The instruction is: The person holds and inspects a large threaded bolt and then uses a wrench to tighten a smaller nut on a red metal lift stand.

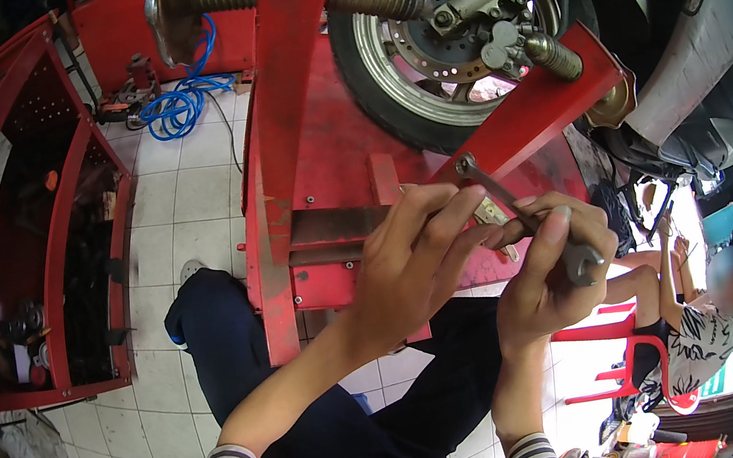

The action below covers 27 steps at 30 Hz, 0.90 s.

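Observation:
My right hand [552, 281] is closed around a metal wrench [504, 194] with a ring at one end and an open jaw at the other. The jaw end sticks out by my thumb. The wrench's ring end lies over the tip of a red metal arm [540, 110]; I cannot tell whether it sits on a bolt. Close beside the shaft is my left hand [414, 255], its fingers apart and partly bent, with no held thing visible. Behind the fingers shows a yellowish metal piece [509, 252], mostly hidden.
A motorbike wheel [365, 66] with a brake disc stands on a red platform [326, 154]. Red upright posts [290, 78] rise before me. At left is a red tool cart [44, 251]; a blue hose [175, 111] lies on the tiles. A person [688, 322] sits at right on a red chair [648, 343].

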Each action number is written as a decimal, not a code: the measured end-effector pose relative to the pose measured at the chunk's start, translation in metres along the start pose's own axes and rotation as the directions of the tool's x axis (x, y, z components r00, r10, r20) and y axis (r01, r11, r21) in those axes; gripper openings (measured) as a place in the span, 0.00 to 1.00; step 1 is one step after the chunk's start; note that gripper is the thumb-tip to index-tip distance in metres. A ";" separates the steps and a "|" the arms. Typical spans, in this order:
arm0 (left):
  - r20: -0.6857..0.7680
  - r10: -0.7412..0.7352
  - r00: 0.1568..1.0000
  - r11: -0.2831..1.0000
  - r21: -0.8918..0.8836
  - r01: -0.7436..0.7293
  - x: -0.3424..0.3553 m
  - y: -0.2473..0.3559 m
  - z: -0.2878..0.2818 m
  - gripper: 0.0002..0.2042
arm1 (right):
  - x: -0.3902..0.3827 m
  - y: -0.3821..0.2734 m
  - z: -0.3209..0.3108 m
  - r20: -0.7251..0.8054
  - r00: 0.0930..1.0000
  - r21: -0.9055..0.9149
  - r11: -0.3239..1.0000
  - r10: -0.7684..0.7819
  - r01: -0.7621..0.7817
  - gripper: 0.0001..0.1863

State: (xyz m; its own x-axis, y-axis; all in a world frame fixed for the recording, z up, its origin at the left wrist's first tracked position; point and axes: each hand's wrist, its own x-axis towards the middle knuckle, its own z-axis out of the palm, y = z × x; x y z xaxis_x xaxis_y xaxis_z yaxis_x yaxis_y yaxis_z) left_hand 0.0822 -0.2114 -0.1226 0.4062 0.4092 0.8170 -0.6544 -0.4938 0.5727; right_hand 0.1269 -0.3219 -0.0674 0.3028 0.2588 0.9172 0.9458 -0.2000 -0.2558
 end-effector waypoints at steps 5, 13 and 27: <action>0.154 0.192 0.969 0.958 0.186 -0.220 0.015 0.003 -0.017 0.22 | -0.010 -0.010 0.004 -0.005 1.000 0.003 1.000 0.019 -0.019 0.10; 0.216 0.217 0.952 0.944 0.201 -0.261 0.022 0.003 -0.023 0.20 | -0.012 -0.023 -0.001 0.175 0.982 -0.125 0.988 -0.067 0.090 0.09; 0.223 0.262 0.939 0.931 0.198 -0.307 0.016 -0.011 -0.031 0.23 | -0.030 -0.006 0.009 0.208 0.971 0.238 0.969 -0.121 0.070 0.24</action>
State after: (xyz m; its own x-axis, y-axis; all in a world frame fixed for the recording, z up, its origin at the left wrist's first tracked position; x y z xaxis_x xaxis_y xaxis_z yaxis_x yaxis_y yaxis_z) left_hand 0.0759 -0.1755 -0.1182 0.3519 0.0841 0.9323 -0.6076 -0.7371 0.2958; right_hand 0.1129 -0.3203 -0.0957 0.2041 0.4716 0.8578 0.9653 0.0490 -0.2566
